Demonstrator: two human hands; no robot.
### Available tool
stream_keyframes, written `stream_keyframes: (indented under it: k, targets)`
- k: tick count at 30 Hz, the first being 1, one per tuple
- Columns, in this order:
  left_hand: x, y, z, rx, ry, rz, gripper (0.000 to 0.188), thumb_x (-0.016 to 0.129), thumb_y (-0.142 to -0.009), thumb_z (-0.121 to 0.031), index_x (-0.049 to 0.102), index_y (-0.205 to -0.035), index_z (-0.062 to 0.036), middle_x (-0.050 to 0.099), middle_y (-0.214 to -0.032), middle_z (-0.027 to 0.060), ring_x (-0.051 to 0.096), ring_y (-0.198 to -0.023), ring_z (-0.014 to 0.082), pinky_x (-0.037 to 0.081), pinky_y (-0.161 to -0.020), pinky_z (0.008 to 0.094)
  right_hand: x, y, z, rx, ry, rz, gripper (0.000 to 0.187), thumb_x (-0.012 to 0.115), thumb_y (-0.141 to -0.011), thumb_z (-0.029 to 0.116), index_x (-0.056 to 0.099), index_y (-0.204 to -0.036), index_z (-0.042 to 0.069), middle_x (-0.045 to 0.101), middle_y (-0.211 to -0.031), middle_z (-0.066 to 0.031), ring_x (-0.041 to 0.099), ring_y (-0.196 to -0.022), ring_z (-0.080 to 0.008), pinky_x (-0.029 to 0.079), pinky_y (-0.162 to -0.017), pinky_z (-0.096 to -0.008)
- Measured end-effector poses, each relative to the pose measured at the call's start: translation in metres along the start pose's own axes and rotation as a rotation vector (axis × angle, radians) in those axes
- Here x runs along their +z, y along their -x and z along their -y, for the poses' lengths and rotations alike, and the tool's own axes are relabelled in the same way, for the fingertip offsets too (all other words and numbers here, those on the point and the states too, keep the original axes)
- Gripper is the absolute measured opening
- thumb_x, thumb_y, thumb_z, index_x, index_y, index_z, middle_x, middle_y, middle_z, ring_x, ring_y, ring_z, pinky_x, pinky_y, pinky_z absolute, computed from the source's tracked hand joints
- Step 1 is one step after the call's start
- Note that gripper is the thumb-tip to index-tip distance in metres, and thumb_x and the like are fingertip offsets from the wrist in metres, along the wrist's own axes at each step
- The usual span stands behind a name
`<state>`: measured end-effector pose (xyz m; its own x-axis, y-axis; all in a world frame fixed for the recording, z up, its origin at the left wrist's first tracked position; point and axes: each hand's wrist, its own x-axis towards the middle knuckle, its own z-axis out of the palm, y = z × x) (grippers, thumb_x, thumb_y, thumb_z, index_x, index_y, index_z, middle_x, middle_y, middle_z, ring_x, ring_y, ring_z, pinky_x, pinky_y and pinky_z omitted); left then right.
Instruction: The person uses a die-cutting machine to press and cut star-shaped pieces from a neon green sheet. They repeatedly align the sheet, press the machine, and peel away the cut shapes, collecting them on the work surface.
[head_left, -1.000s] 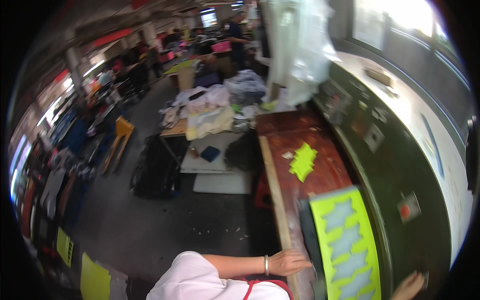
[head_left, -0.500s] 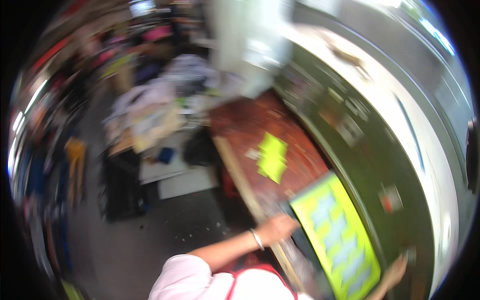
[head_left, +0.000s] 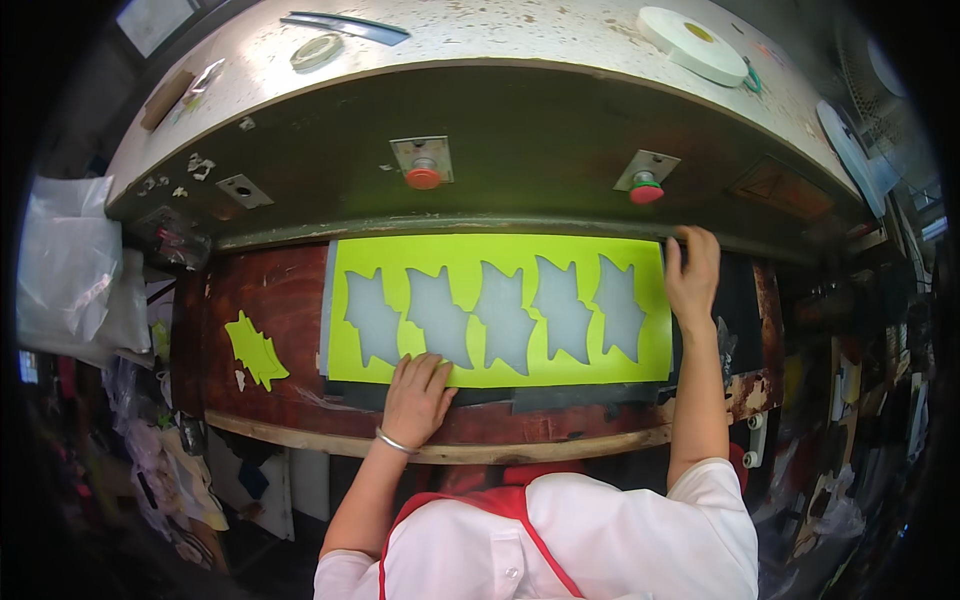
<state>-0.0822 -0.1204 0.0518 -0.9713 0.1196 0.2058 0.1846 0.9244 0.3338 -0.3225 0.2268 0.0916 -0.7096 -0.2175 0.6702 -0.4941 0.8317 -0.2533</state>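
A bright yellow-green sheet (head_left: 508, 378) lies flat in front of me. Several spiky cut-out openings run across it in a row, and a grey surface (head_left: 505, 320) shows through them. My left hand (head_left: 418, 402), a bangle at its wrist, rests with outstretched fingers on the sheet's near edge, left of the middle. At the far right corner is my right hand (head_left: 694, 272), thumb and fingers apart, touching or just beside the sheet's edge. A small stack of yellow-green cut pieces (head_left: 257, 350) lies on the red-brown worktop (head_left: 300, 410) to the left.
Beyond the sheet rises a dark green machine front with a red button (head_left: 423, 177) and a red-and-green button (head_left: 646, 190). On its pale top lie a white tape roll (head_left: 692, 45), a smaller ring (head_left: 317, 51) and a dark strip (head_left: 350, 27). Clear plastic (head_left: 70, 260) hangs at left.
My view has swung from the left round to face the sheet and machine squarely, and the blur is gone. My left hand now lies on the sheet's near edge; my right hand is at its far right corner.
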Motion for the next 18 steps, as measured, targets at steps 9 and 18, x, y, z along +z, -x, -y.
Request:
stream_keyframes:
  k: [9, 18]
  targets:
    - [0.017, -0.057, 0.009, -0.019, 0.013, 0.079, 0.021, 0.066, -0.080, -0.019, 0.060, -0.067, -0.0036, 0.053, -0.073, 0.0131, 0.050, -0.075, 0.0334, 0.038, -0.068, 0.0435, -0.079, 0.215, -0.060, 0.644, 0.472, 0.123, 0.061, 0.074, -0.077, 0.032, 0.054, -0.124, -0.003, 0.041, -0.128, -0.0319, 0.040, -0.119, -0.0457, 0.034, -0.102, -0.0492]
    - [-0.007, -0.050, -0.009, -0.015, 0.019, 0.194, 0.031, 0.055, -0.088, -0.019, 0.056, -0.061, -0.0039, 0.055, -0.061, 0.0166, 0.051, -0.067, 0.0375, 0.038, -0.069, 0.0464, -0.095, 0.225, -0.075, 0.470, 0.256, 0.229, 0.084, 0.081, -0.059, 0.024, 0.047, -0.133, 0.006, 0.039, -0.131, -0.0307, 0.029, -0.129, -0.0490, 0.026, -0.106, -0.0580]
